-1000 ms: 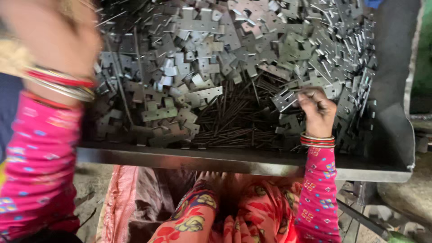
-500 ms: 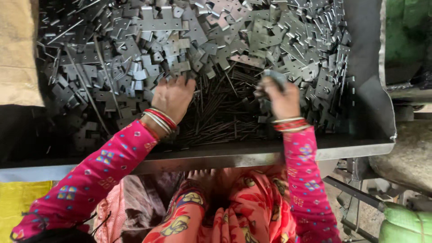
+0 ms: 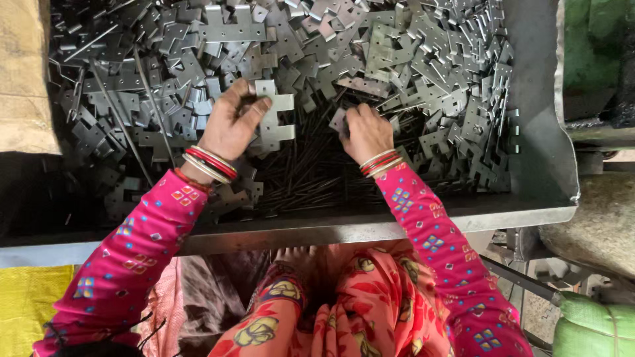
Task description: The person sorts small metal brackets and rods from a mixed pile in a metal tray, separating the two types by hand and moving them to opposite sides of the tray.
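Metal tray, hands among hinge plates

Grey, dull-shining metal plates heaped in a grey tray, over dark thin rods. Bright pink sleeves dotted with small blue, yellow and orange diamonds. Red and silver bangles on both wrists (a paler set on the right). Coral-red floral cloth below. Yellow sack at left, green sack at right.

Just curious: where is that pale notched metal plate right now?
In the head view, the notched plate sits in the left hand, centre-left over the tray, left of the right hand.
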